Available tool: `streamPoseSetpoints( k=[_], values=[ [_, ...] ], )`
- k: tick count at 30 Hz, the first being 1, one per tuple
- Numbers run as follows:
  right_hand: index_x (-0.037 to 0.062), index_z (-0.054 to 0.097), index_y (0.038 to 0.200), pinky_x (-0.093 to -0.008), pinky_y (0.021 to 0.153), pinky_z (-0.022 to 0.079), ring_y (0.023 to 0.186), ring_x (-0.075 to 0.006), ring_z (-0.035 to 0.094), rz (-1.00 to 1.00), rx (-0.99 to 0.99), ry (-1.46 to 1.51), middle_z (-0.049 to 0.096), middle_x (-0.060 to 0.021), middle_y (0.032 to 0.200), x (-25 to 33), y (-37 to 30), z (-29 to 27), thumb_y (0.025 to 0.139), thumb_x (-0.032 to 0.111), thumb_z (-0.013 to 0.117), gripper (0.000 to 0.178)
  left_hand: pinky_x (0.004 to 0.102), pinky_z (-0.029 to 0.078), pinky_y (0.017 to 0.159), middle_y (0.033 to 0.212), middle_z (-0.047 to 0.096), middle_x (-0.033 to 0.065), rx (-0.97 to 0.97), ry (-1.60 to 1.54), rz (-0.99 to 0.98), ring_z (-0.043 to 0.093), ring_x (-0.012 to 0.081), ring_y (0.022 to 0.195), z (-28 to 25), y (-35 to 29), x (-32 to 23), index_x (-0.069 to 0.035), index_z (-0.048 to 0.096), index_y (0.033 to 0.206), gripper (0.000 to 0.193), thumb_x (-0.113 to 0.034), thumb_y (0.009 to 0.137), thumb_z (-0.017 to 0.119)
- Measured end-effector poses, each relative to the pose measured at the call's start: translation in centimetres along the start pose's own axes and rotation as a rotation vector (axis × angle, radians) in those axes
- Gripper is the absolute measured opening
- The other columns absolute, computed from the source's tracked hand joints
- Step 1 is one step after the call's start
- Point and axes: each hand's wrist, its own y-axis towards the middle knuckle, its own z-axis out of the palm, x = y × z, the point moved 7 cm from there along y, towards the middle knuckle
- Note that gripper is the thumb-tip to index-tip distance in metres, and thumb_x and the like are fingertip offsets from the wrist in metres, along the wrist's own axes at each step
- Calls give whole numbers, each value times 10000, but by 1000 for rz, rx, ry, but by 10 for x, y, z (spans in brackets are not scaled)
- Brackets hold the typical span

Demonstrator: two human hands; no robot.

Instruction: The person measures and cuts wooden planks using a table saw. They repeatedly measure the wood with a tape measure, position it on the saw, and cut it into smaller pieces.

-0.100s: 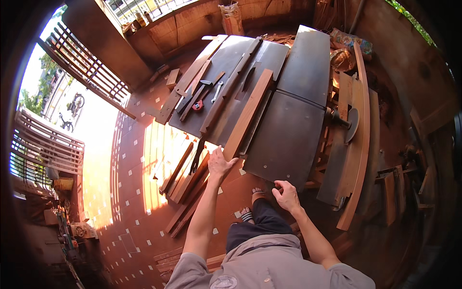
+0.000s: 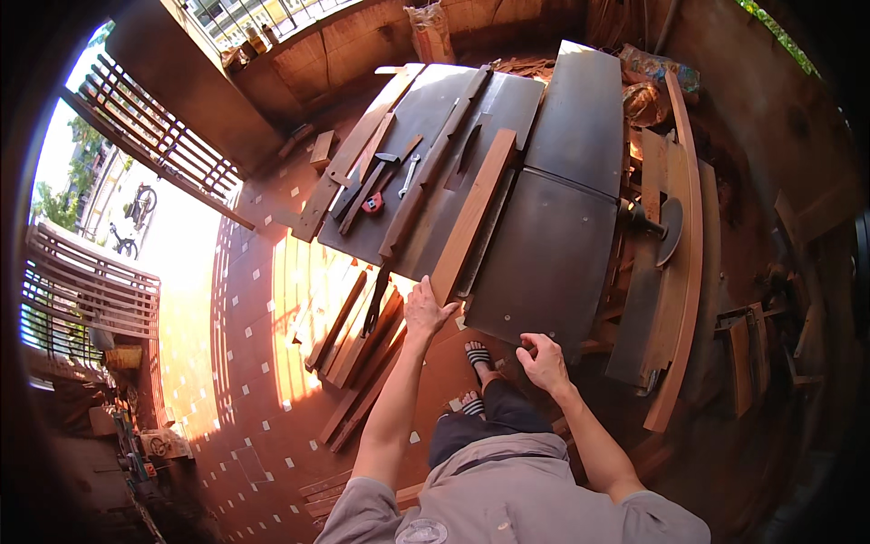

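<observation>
My left hand (image 2: 428, 311) is at the near end of a long reddish-brown wooden board (image 2: 476, 213), its thumb spread to the right and its fingers stretched along the board's left side. It appears to touch that end without wrapping round it. The board lies lengthwise on a dark metal-topped table (image 2: 553, 258). Just off the table's near right corner is my right hand (image 2: 544, 362), thumb and fingers loosely bent and apart, with nothing seen in it. Left of the board lies a narrow dark wooden strip (image 2: 435, 163).
On the table's left part are a hammer (image 2: 385, 159), a wrench (image 2: 410, 176) and a red tape measure (image 2: 372, 203). A machine with a round disc (image 2: 669, 232) and a long curved plank (image 2: 686, 272) stand right. Loose timber (image 2: 358, 344) lies on the tiled floor.
The whole view has shifted slightly. Both hands keep nearly the same places by the board's end and the table's corner, and the board lies as before.
</observation>
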Motion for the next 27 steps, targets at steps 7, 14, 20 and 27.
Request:
streamPoseSetpoints(
  k=[7,14,20,27],
  values=[
    [8,713,1183,-396,849,571,883,-302,715,123,-13,127,726,-170,1042,21,97,56,891,216,711,359,402,511,1009,1226,655,203,363,-467,-30,649,339,1158,-6,8,20,10,501,1363,747,-279,778,865],
    [-37,664,1285,-393,963,547,1089,-306,713,367,-54,360,722,-208,1220,24,146,112,964,425,681,563,339,456,1075,1341,626,74,978,-1324,-403,600,170,1228,-31,-75,71,-18,462,1472,859,-383,820,883],
    [-70,591,1388,-361,1077,470,1252,-253,629,423,-76,731,684,-183,1314,63,168,182,947,606,680,812,343,510,1016,1316,640,67,1108,-1526,-559,628,177,1175,-52,-116,128,-32,459,1479,885,-362,786,900],
    [-20,534,1387,-345,996,520,1136,-194,640,324,-298,960,686,-107,1236,107,147,251,770,417,910,845,337,542,957,1230,686,76,1184,-1696,-834,661,176,1114,-43,-182,220,7,568,1355,700,-413,858,828]
  ],
)
